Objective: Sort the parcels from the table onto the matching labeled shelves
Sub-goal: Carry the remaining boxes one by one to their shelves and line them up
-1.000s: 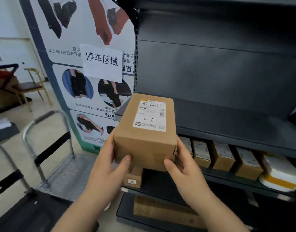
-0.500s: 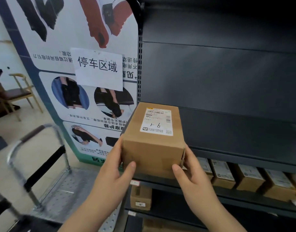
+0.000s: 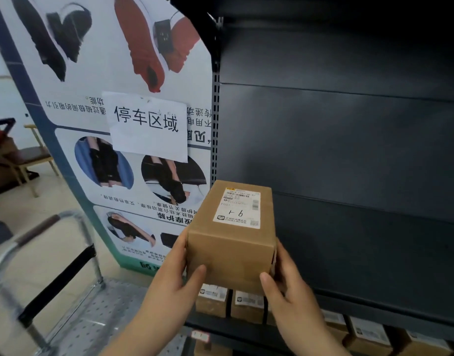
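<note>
both hands, left hand (image 3: 169, 286) and right hand (image 3: 290, 289), grasping brown parcel (image 3: 231, 242) at frame centre, against dark shelf (image 3: 362, 240).

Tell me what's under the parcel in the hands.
Small labelled boxes line the lower shelf beneath the parcel. Its underside and the row behind the right hand are hidden.
</note>
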The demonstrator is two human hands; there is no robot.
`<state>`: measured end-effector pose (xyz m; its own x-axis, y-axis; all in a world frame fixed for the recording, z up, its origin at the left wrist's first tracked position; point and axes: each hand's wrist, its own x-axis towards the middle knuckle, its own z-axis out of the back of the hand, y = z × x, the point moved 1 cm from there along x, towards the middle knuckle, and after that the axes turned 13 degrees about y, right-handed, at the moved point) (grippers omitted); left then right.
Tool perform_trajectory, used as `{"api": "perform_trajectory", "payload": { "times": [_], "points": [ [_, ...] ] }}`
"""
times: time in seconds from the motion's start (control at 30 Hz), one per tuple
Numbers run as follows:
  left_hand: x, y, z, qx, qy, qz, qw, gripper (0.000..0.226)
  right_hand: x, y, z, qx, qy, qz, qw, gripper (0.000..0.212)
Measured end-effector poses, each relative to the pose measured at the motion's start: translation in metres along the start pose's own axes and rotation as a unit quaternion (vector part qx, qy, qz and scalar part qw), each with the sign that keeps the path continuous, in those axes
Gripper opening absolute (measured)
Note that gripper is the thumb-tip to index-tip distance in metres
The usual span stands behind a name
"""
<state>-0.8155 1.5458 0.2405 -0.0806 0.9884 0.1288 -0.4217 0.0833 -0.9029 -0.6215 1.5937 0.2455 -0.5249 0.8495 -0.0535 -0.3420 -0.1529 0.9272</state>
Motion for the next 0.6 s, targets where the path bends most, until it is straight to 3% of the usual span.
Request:
{"api": "perform_trajectory", "payload": {
  "times": [0.23,0.43,0.5,0.6],
  "points": [
    [0.034,0.010,0.004,0.070,-0.017,0.017,0.997,0.060,0.042,-0.004,0.007,-0.038,0.008,0.000,0.999,0.068],
    [0.050,0.015,0.010,0.085,0.019,0.015,0.996,0.062,0.052,-0.001,0.003,-0.048,-0.012,-0.022,0.999,0.071],
    [0.053,0.011,0.016,0.119,0.003,0.007,0.993,0.067,0.047,0.006,0.006,-0.091,-0.040,-0.001,0.995,0.073],
    [0.053,-0.004,0.027,0.218,-0.029,-0.067,0.973,0.064,0.037,0.027,0.010,-0.219,-0.071,0.045,0.972,0.069]
  ]
}}
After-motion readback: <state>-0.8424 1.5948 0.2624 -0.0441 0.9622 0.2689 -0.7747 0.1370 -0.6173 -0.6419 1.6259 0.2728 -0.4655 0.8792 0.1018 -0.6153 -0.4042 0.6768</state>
